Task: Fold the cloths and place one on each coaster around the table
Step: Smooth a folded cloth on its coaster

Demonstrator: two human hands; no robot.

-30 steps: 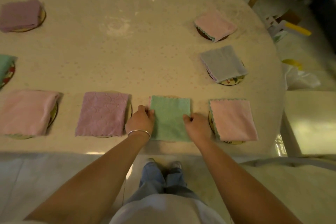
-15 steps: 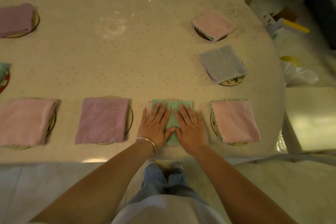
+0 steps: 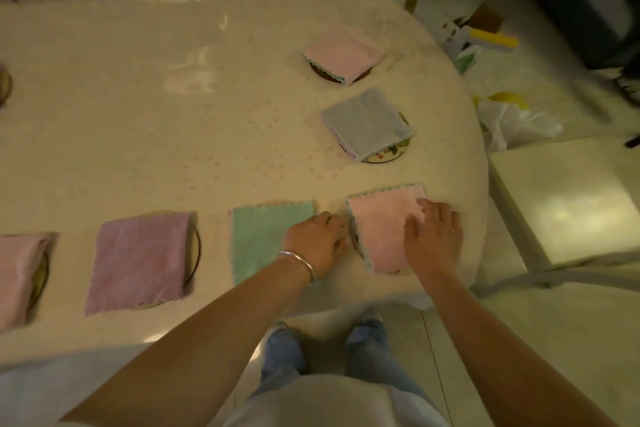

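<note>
Right hand [image 3: 433, 239]: flat, fingers spread on pink cloth [image 3: 384, 218], gripping nothing.
Left hand [image 3: 317, 243]: loosely curled, empty, at cloth's left edge.
Risk: sideways push slides cloth off coaster [image 3: 358, 246] (near table [image 3: 173, 114] front-right corner).

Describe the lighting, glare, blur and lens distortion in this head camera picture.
Head view: dim, yellowish light; pale glare patch on the table and on the stool at right; wide-angle lens bows the table's edge; motion blur softens the right margin; purple cloth casts a soft shadow rightward.
</note>
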